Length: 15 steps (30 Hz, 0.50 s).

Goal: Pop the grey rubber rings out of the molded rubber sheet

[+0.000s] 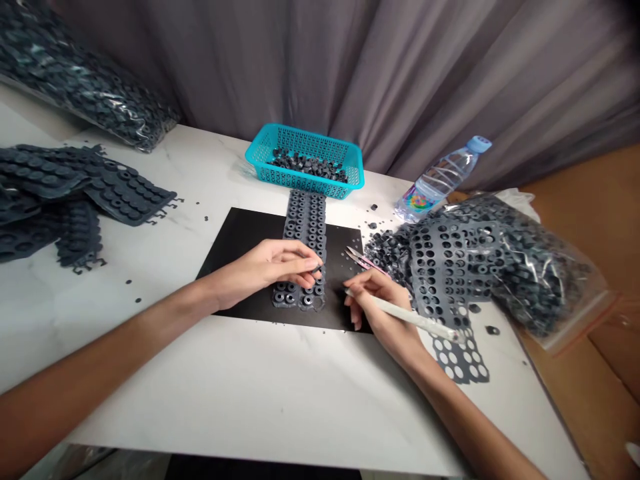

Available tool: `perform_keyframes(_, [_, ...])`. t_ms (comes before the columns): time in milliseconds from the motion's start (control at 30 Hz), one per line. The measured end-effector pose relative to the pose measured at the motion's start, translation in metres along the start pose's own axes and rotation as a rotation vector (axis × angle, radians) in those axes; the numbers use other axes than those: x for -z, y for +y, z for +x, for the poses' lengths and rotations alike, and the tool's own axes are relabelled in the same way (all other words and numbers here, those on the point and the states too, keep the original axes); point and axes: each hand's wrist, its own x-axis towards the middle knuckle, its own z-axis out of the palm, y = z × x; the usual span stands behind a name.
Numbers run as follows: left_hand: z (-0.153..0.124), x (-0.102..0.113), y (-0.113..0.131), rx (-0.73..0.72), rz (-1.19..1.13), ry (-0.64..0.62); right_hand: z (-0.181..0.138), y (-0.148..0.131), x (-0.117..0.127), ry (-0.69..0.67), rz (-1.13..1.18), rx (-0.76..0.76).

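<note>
My left hand (277,263) is over a dark rubber sheet (305,213) moulded with rows of small ring-shaped parts. Its thumb and fingertips pinch one small black rubber part (316,268), mostly hidden by the fingers. To the right, my right hand (383,303) is closed around a white pen-like stick (417,317), whose dark tip points left towards the sheet. A round gap (319,304) shows at the sheet's near right corner. Underneath lies a black mat (235,243). Small pink-handled scissors (367,260) rest just beyond my right hand.
A turquoise basket (305,132) with loose black parts stands at the back. On the right are a tilted water bottle (440,180), a punched-out sheet (440,267) and a plastic bag of parts (540,287). More rubber sheets (125,193) and a large filled bag (100,87) lie left.
</note>
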Motion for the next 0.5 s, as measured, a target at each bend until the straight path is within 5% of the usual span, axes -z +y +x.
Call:
perform_keyframes(167, [-0.004, -0.004, -0.006, 0.173, -0.143, -0.096, 0.003, 0.007, 0.006, 0.018, -0.162, 0.045])
perform_keyframes(500, [-0.001, -0.006, -0.013, 0.194, -0.27, -0.096, 0.002, 0.007, 0.006, -0.011, -0.289, 0.087])
